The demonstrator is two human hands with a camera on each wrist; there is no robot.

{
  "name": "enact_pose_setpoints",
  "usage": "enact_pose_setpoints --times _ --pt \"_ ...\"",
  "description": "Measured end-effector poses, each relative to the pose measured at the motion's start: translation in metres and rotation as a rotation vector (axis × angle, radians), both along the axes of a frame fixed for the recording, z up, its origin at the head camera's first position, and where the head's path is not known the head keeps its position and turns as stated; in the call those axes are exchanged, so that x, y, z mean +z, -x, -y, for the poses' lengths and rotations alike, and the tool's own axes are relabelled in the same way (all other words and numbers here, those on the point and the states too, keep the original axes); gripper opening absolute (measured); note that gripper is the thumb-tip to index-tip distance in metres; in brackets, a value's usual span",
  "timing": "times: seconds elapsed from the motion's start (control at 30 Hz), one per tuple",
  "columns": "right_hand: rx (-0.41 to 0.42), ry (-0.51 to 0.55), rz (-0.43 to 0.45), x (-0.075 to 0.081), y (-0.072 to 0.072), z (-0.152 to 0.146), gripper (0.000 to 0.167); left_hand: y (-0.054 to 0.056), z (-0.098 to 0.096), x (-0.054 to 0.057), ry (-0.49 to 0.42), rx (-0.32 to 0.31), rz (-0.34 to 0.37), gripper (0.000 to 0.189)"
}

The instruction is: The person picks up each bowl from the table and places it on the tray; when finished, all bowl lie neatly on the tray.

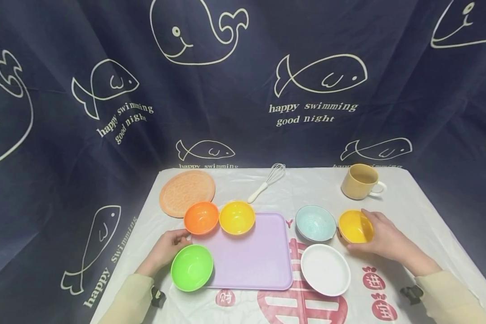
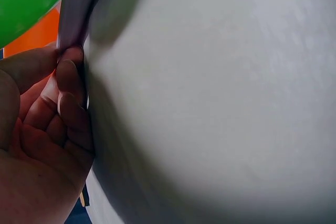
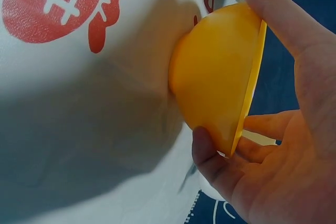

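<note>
At the left edge of a purple tray (image 1: 251, 256), my left hand (image 1: 174, 245) pinches the rim, thumb above and fingers below. The left wrist view shows this left hand (image 2: 47, 114) close up. An orange bowl (image 1: 201, 218) and a yellow bowl (image 1: 237, 218) overlap the tray's far side. The green bowl (image 1: 192, 268) overlaps its near left corner. On the right, my right hand (image 1: 382, 236) grips another yellow bowl (image 1: 353, 228) across its rim. In the right wrist view, that yellow bowl (image 3: 215, 72) stands with its base close to the tablecloth.
Beside the gripped bowl are a light blue bowl (image 1: 316, 223) and a white bowl (image 1: 326, 270). A tan mug (image 1: 358, 182) stands at the back right. Farther back lie a whisk (image 1: 266, 183) and a round orange board (image 1: 186, 191). A dark fish-print curtain (image 1: 243, 90) hangs behind the table.
</note>
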State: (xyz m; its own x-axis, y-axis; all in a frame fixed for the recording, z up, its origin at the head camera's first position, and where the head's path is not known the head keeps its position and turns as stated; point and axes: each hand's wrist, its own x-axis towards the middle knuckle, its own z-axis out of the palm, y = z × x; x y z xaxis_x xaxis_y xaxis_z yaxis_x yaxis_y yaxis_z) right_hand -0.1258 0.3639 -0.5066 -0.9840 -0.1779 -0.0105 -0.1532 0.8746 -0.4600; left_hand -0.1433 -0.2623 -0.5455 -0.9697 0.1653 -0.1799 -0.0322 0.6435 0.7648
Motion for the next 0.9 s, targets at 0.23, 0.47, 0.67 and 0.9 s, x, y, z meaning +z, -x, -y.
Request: enact_pose_setpoints --times 0.23,0.47,0.67,0.9 --pt "-0.015 0.009 0.022 0.000 -0.001 -0.002 0.130 0.001 -0.001 0.000 -0.011 0.005 -0.002 0.040" --pt "-0.035 -0.004 0.003 0.001 -0.002 -0.006 0.126 0.002 -0.001 -0.001 -0.020 0.001 -0.015 0.039" --pt "-0.042 -0.015 -0.020 0.008 -0.004 -0.010 0.126 0.002 0.000 -0.002 -0.026 0.008 -0.007 0.040" --pt "-0.048 -0.005 -0.072 0.028 -0.005 -0.002 0.127 0.001 0.002 -0.003 -0.018 -0.007 -0.026 0.040"
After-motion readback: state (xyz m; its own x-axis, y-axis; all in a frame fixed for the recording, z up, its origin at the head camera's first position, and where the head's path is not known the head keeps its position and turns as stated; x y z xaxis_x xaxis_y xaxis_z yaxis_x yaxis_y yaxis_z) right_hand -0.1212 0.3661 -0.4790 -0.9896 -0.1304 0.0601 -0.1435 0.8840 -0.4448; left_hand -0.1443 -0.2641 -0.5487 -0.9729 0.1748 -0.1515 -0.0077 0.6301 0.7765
